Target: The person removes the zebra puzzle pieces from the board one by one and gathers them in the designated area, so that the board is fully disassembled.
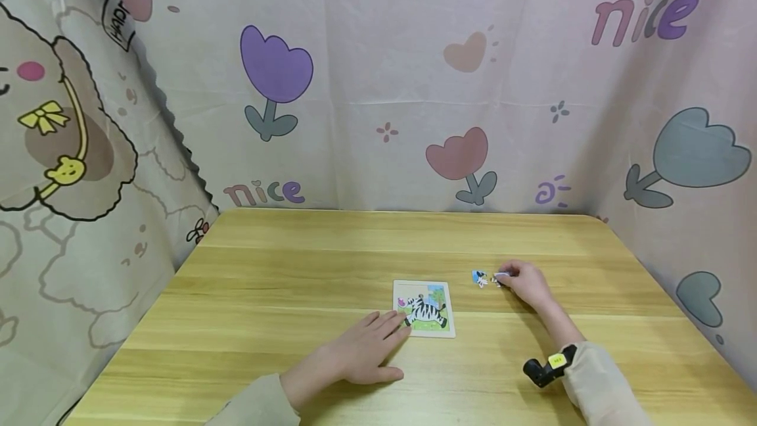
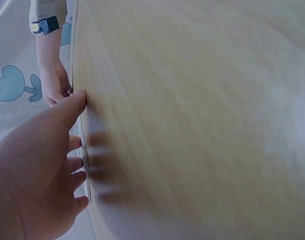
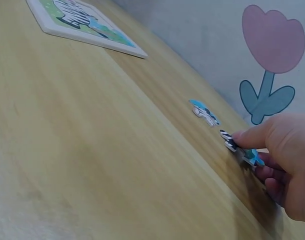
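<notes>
Head view: zebra puzzle [image 1: 426,311] in tray [image 1: 451,314]; left fingers [image 1: 397,336] straight, right fingers [image 1: 513,267] pinch piece [image 3: 251,155].

Soft, fairly bright light spreads across the tabletop [image 1: 266,281] in the head view, while the curtain [image 1: 367,38] darkens in its folds toward the right. My left hand [image 2: 37,175] throws blurred, finger-shaped shadows onto the wood in its wrist view, where a bluish-white glare washes out the far right side and the grain looks hazy. The right wrist view is dimmer and muted; a dark, soft-edged shadow lies beneath my right hand [image 3: 287,165], and the small printed pieces [image 3: 206,113] look slightly soft.
</notes>
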Motion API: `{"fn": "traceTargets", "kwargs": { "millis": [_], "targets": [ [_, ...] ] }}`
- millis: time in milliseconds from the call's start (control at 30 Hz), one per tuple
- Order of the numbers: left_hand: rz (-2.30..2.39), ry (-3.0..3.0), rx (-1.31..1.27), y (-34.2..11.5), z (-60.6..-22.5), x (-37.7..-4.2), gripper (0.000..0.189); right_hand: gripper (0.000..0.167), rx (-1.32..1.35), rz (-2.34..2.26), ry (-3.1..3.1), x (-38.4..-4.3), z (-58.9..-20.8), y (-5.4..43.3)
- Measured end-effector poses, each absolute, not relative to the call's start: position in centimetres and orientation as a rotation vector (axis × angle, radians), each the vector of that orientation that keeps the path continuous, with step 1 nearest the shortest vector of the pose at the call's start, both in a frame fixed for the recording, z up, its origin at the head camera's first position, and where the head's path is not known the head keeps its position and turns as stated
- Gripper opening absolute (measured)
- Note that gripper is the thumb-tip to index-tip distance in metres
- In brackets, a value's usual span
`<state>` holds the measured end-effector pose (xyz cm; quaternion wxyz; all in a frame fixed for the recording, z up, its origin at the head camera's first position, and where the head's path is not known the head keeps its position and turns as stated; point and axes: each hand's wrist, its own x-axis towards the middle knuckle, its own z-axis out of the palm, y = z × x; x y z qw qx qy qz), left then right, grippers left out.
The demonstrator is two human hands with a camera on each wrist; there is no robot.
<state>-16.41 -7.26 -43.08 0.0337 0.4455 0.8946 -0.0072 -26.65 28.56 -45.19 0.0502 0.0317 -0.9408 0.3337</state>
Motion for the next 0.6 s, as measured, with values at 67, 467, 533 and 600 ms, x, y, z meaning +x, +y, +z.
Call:
{"fn": "traceTargets", "kwargs": {
  "millis": [67, 467, 533, 600],
  "targets": [
    [-0.022, 2.751, 1.369, -7.26, -43.10, -16.43, 0.071, 0.018, 0.078, 1.006, -2.863, -26.76, -45.34, 28.56],
    [-0.007, 2.747, 1.357, -7.29, -43.35, -16.46, 0.071, 0.025, 0.073, 0.975, -2.827, -26.74, -45.40, 28.49],
    [-0.004, 2.747, 1.353, -7.30, -43.38, -16.48, 0.072, 0.027, 0.063, 0.982, -2.821, -26.67, -45.24, 28.44],
    [-0.004, 2.747, 1.349, -7.30, -43.41, -16.50, 0.072, 0.028, 0.060, 0.987, -2.813, -26.57, -44.95, 28.31]
  ]
}}
